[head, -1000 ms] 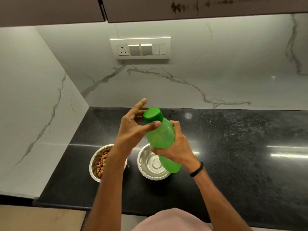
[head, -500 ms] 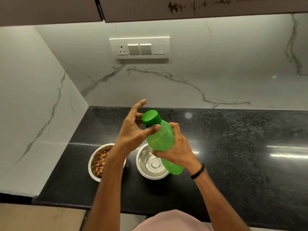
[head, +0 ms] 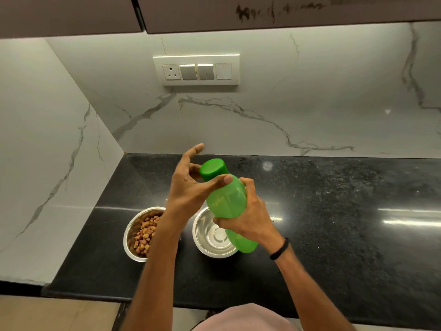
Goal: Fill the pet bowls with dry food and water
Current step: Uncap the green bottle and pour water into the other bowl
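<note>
My right hand [head: 248,218] grips the middle of a green plastic bottle [head: 226,201], tilted with its cap up and to the left, above the bowls. My left hand [head: 191,185] is at the green cap [head: 213,168]: the thumb lies across the bottle's neck just below it, the fingers curl behind the cap, and the index finger points up. The cap sits on the bottle. On the black counter [head: 334,235] a steel bowl [head: 133,232] holds brown dry food. To its right, under the bottle, a second steel bowl [head: 207,237] shows only bare metal inside.
White marble walls meet in a corner at the left behind the bowls. A switch panel [head: 196,70] hangs on the back wall, with cabinets above it. The counter runs on to the right. Its front edge lies just below the bowls.
The bottle and both hands stay in nearly the same place. My left hand has shifted slightly at the cap, and the cap remains on.
</note>
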